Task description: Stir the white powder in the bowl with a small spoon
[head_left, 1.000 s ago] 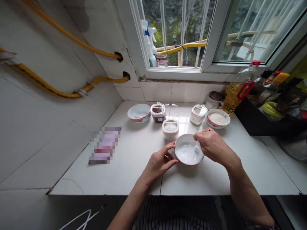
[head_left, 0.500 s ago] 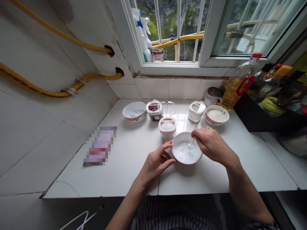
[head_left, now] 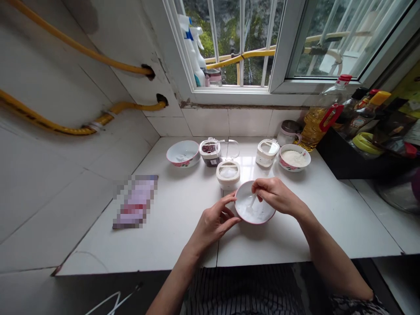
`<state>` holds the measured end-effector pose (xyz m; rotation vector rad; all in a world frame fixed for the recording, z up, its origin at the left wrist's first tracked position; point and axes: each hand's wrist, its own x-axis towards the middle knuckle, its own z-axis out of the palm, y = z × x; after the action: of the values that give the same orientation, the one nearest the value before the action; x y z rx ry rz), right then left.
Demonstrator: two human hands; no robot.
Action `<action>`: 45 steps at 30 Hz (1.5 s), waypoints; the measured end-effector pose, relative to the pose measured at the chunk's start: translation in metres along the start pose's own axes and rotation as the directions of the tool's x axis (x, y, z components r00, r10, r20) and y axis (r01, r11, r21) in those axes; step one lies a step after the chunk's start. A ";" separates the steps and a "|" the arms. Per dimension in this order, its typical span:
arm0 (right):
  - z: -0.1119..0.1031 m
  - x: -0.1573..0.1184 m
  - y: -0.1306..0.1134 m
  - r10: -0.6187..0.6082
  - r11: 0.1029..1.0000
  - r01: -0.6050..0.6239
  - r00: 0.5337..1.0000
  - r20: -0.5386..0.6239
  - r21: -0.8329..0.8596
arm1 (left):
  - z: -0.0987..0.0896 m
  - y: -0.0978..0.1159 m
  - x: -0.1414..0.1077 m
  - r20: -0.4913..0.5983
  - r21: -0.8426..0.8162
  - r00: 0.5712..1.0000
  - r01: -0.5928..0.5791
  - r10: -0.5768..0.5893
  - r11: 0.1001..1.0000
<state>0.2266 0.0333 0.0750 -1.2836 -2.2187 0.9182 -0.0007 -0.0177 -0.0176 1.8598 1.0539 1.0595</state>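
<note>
A white bowl (head_left: 259,215) with a pink rim stands near the counter's front, with white contents inside. My left hand (head_left: 218,218) grips its left side, thumb and fingers on the rim. Over the bowl, my right hand (head_left: 274,194) is closed on a small white spoon (head_left: 252,201) whose tip dips into the contents. Just behind the bowl is an open white container (head_left: 229,173) of white powder. Further back are an open container of dark red bits (head_left: 211,151) and, to the right, another white-lidded container (head_left: 267,153).
A floral bowl (head_left: 183,154) stands back left, and another floral bowl (head_left: 294,158) with pale contents back right. An oil bottle (head_left: 313,122) and a black box (head_left: 337,157) of bottles are at the right. A blurred purple packet (head_left: 138,201) lies left.
My right hand has moved left over the bowl with the spoon, whose tip has also shifted left. My left hand stays on the rim. The view has shifted slightly.
</note>
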 end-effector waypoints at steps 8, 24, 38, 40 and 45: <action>-0.006 0.000 0.005 0.044 0.988 -0.028 0.993 -0.108 0.149 | 0.000 -0.001 0.001 0.001 0.008 1.000 -0.009 0.009 1.000; -0.004 0.014 0.021 0.232 0.788 -0.119 0.966 -0.113 0.604 | 0.000 0.000 0.001 0.005 0.019 1.000 0.018 -0.018 1.000; 0.018 0.032 0.019 0.120 0.839 0.233 0.802 -0.585 0.492 | 0.003 -0.001 0.004 0.004 0.000 1.000 -0.016 0.016 1.000; 0.024 0.030 0.015 -0.073 0.928 0.287 0.768 -0.636 0.239 | 0.003 0.000 0.004 0.002 -0.009 1.000 0.002 -0.002 1.000; 0.027 0.025 0.011 -0.438 0.899 0.372 0.740 -0.511 -0.232 | 0.002 0.001 0.004 0.001 -0.015 1.000 0.005 -0.005 1.000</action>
<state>0.2035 0.0497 0.0494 -0.8899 -1.9648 0.2049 0.0032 -0.0151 -0.0161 1.8447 1.0471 1.0612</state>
